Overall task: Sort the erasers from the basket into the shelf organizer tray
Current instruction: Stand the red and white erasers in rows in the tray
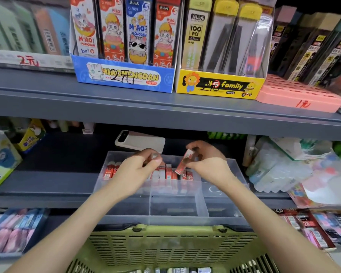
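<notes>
On the middle shelf, at twelve o'clock from the basket (165,233), sits the tray (224,194). Both hands work over its far compartment. The right hand (207,160) pinches one eraser (184,161) between thumb and fingertips, tilted, its lower end just above the row (165,174) of erasers standing on end. The left hand (138,166) hovers at nine o'clock from it, fingers curled and thumb tip against forefinger; whether it holds anything I cannot tell. More erasers (177,270) lie in the basket at six o'clock.

The held eraser comes in at a slant, so its corner could catch a neighbour and topple the upright row sideways. Two loose ones (111,171) at the nine o'clock end have nothing bracing them. The sleeve looks slick, and a light pinch near one end may let it twist or drop into the wrong compartment. The tray's front seems to reach past the shelf lip, so a wrist leaning on it might tip it towards the basket.

The tray is clear, thin, hard plastic with straight dividers. The erasers are small blocks in glossy red-and-white sleeves. The basket is olive slotted plastic. A smooth, pale, round-cornered phone (140,141) lies at twelve o'clock behind the tray.
</notes>
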Motion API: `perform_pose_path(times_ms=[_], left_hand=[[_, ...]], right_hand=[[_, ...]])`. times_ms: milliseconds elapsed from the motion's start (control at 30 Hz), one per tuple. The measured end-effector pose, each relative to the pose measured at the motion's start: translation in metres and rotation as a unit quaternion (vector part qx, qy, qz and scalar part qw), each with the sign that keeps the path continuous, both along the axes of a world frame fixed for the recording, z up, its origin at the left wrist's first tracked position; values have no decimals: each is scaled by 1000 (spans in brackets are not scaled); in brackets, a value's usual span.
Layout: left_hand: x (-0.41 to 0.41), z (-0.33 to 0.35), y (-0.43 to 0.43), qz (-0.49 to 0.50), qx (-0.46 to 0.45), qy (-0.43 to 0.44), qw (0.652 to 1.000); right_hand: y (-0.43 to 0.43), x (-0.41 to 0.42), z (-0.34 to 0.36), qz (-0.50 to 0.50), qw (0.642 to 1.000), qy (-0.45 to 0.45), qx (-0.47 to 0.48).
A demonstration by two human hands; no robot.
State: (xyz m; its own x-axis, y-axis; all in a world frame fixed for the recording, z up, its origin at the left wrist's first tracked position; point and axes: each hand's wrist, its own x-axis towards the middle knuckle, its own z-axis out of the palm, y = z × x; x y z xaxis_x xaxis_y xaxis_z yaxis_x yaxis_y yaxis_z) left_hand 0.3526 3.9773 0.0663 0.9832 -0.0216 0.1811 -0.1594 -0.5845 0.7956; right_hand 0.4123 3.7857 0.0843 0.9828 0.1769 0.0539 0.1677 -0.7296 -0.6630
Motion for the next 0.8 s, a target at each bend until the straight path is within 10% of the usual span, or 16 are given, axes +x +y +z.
perform_pose_path(times_ms=[800], left_hand=[[0,-7,2,-1,30,-31,999]], right_hand=[[1,5,3,133,976,16,-169]])
